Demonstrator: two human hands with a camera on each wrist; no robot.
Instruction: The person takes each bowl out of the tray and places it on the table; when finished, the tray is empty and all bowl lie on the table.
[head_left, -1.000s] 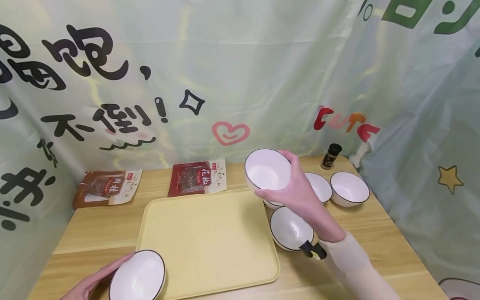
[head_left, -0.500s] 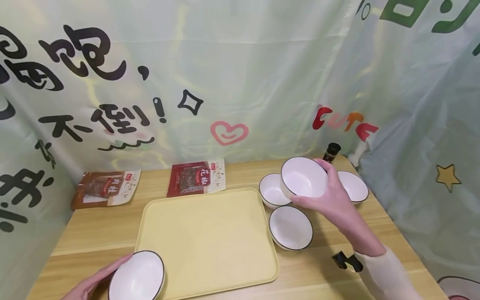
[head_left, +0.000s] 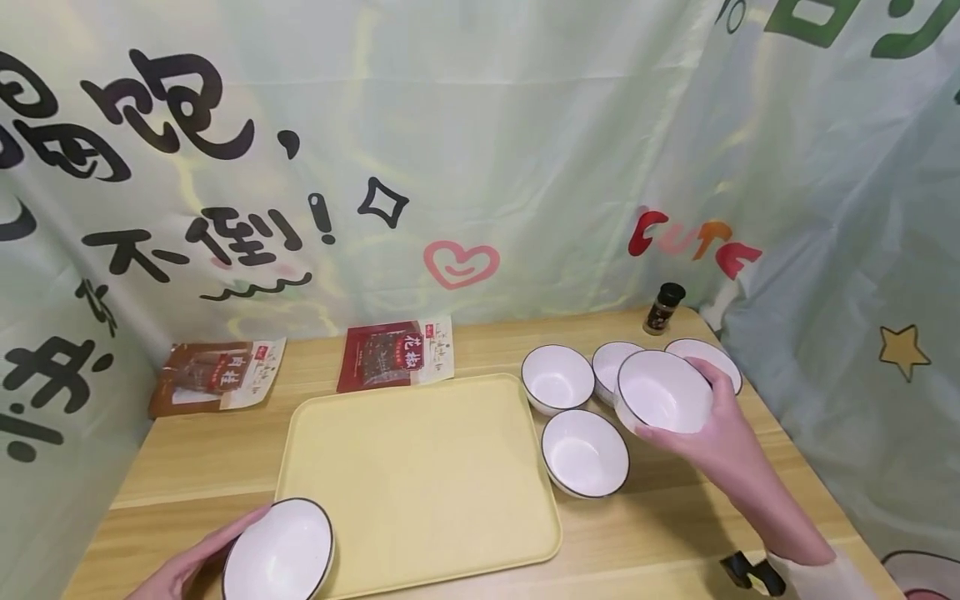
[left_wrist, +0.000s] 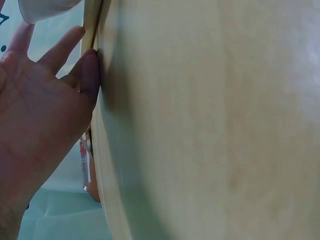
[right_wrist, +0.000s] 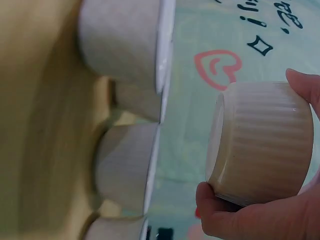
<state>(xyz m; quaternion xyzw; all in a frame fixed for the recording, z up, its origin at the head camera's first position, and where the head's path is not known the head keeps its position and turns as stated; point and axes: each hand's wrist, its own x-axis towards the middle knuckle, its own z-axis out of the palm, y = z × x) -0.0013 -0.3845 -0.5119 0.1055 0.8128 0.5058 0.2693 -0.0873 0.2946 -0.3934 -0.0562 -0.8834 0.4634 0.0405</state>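
Observation:
My right hand (head_left: pixel 712 425) grips a white bowl (head_left: pixel 663 390) with a dark rim, thumb on the near side and fingers round the far side. In the right wrist view this bowl (right_wrist: pixel 265 142) shows ribbed outer walls and is off the table. At the lower left, my left hand (head_left: pixel 198 554) holds a similar white bowl (head_left: pixel 279 550), which overlaps the corner of the yellow tray (head_left: pixel 420 475). In the left wrist view only a piece of that bowl (left_wrist: pixel 47 9) shows, beyond my fingers (left_wrist: pixel 62 50).
Several like bowls stand right of the tray, including a near one (head_left: pixel 585 454) and a farther one (head_left: pixel 557 379). Behind are a black-capped spice jar (head_left: pixel 663 308), a red spice packet (head_left: pixel 395 356) and a brown one (head_left: pixel 217 377). A printed cloth (head_left: pixel 525 167) hangs behind the table.
My right hand has carried its bowl rightward and slightly down, from beside the tray's far right corner to in front of the rightmost bowls. My left hand and its bowl have stayed in place.

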